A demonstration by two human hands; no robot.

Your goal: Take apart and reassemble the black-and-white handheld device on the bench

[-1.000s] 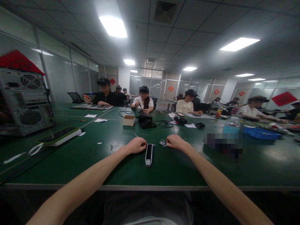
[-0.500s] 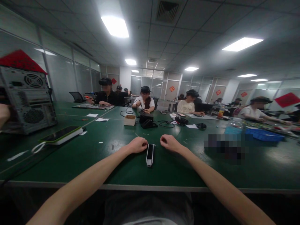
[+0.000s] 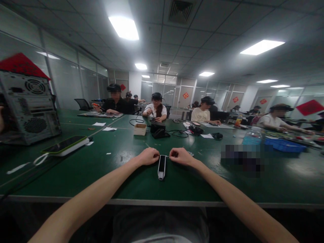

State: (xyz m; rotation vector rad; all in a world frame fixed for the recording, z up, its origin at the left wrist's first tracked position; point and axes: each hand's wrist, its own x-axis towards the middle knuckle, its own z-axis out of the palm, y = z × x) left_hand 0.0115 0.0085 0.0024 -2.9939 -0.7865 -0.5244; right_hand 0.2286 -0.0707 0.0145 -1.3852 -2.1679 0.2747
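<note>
Head camera is showing my left hand (image 3: 149, 156) and my right hand (image 3: 182, 156) facing each other across the far end of a slim, elongated, white-rimmed device with a black top face (image 3: 162, 165). It is lying on a glossy green table (image 3: 141, 189), its narrow end pointing toward the middle of the near edge. My left fingers are resting curled and bunched together just beside the device's far left corner. My right thumb and index finger are sitting curved toward each other near a thin pale strip (image 3: 167, 156) that is jutting rightward from the far end; whether either hand is pinching anything, I cannot tell. I am judging the strip the weak point: an uneven tug could be bending or snapping it. Nothing visible is bracing the device's near end, so a sideways push could be swivelling it toward the table's edge. Small silvery, metal-looking pieces (image 3: 190, 154) are lying partly hidden behind my right hand, where a careless wrist could be scattering them toward the right edge.
</note>
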